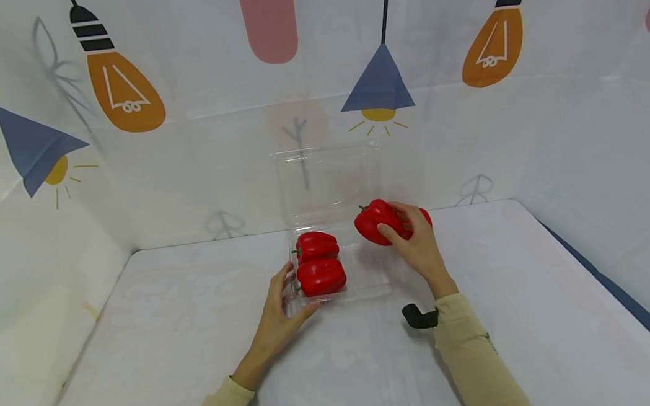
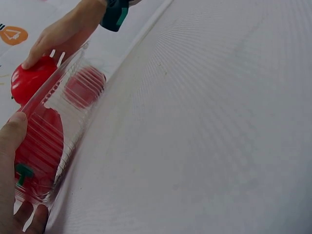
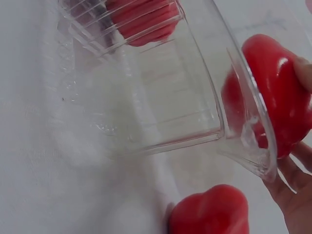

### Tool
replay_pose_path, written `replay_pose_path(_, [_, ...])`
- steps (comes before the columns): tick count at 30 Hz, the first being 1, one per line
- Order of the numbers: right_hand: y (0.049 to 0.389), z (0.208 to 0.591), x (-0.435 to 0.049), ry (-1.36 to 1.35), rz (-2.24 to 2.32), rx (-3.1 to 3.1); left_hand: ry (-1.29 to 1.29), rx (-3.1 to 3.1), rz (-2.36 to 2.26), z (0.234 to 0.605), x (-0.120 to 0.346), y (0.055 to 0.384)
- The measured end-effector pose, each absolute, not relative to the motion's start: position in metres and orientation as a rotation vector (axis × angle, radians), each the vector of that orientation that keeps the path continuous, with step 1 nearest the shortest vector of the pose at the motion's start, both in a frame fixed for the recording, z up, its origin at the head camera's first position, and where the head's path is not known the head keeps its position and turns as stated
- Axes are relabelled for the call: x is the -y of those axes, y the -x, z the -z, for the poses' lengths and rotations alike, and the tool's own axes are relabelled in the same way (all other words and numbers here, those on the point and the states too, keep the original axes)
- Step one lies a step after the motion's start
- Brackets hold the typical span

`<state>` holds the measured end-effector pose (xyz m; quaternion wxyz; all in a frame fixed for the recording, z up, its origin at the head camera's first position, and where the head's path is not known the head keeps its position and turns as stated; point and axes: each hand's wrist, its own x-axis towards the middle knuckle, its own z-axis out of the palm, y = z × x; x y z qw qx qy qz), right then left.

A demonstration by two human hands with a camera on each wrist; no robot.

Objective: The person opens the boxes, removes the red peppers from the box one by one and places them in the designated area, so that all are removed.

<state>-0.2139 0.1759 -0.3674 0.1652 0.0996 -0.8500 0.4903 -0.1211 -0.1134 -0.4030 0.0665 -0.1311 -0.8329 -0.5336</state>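
Two red bell peppers (image 1: pixel 321 278) lie side by side in the left part of a clear plastic box (image 1: pixel 365 272), near the far edge of the white-covered table (image 1: pixel 199 341). Its lid (image 1: pixel 329 184) stands raised toward that edge. The left hand (image 1: pixel 280 317) touches the box's near left corner, thumb and fingers spread wide around it. The right hand (image 1: pixel 413 241) holds a third pepper (image 1: pixel 378 221) between thumb and fingers, by the box's far right corner — how high, I cannot tell. A fourth pepper (image 3: pixel 209 212) is just right of the box, partly hidden by that hand in the head view.

The held pepper looks smooth, so a loose pinch could let it slip. Catching the raised lid could tip or drag the box, which seems light — more so without the left hand bracing it. The fourth pepper might roll if nudged.
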Motion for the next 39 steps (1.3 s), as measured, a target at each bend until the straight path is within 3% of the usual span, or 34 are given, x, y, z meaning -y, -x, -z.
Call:
replay_pose_path(10, [0.213,0.366,-0.183,-0.225,-1.412,2.395,0.398,2.515,1.621,0.402,0.113,0.120])
replay_pose_path(18, [0.195,0.338,-0.177,-0.161,-1.434,2.355,0.390,2.513,1.599,0.402,0.112,0.121])
replay_pose_path(27, [0.215,0.364,-0.193,-0.094,-1.478,2.311,0.382,2.520,1.603,0.402,0.112,0.121])
replay_pose_path(39, [0.214,0.358,-0.209,0.118,-1.554,2.226,0.383,2.521,1.608,0.402,0.113,0.121])
